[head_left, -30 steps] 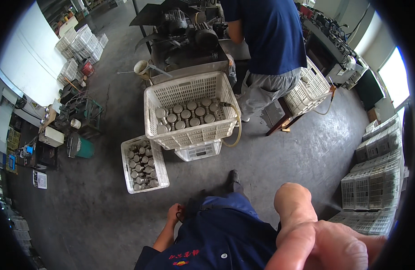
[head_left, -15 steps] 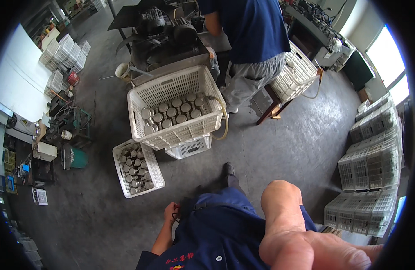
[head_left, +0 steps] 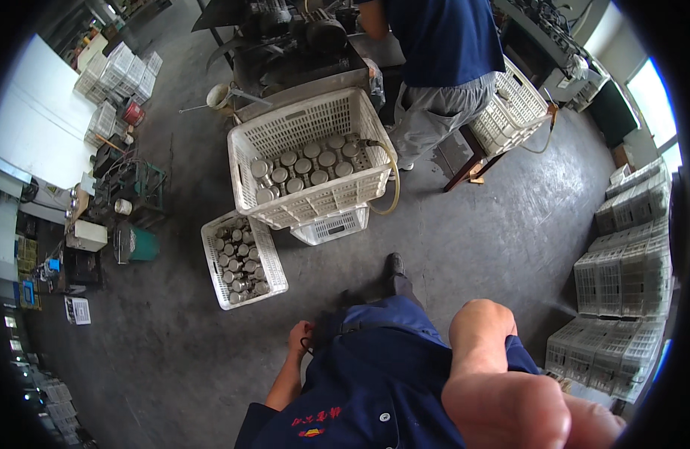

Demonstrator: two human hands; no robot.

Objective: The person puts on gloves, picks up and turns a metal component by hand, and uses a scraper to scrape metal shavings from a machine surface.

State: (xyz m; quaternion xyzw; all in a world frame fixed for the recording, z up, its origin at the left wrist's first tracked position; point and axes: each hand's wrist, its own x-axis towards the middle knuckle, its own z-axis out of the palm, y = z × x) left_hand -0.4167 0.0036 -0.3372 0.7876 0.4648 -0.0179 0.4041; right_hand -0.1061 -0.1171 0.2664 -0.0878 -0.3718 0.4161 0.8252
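My left hand (head_left: 301, 335) hangs low at my left side, its fingers curled in. A thin black loop (head_left: 307, 346) shows against it; whether the fingers grip it is unclear. My right hand (head_left: 521, 408) is raised very close to the camera at the lower right, with the wrist bent. Its fingertips are partly cut off, and nothing held in it can be seen. Ahead of me a large white plastic crate (head_left: 307, 206) holds several round-capped metal parts (head_left: 327, 159). On the floor beside it, a smaller white crate (head_left: 278, 287) contains similar metal parts (head_left: 239, 254).
A person (head_left: 450, 52) in a dark blue shirt stands at a machine bench (head_left: 307, 90) beyond the large crate. Another white crate (head_left: 502, 123) rests on a stand to their right. Stacked white crates (head_left: 622, 277) line the right side. A green bucket (head_left: 143, 244) stands at left.
The view has shifted, so the crates and bench sit further right and higher. My right hand has turned, with fewer fingers showing. My left hand stays low at my side.
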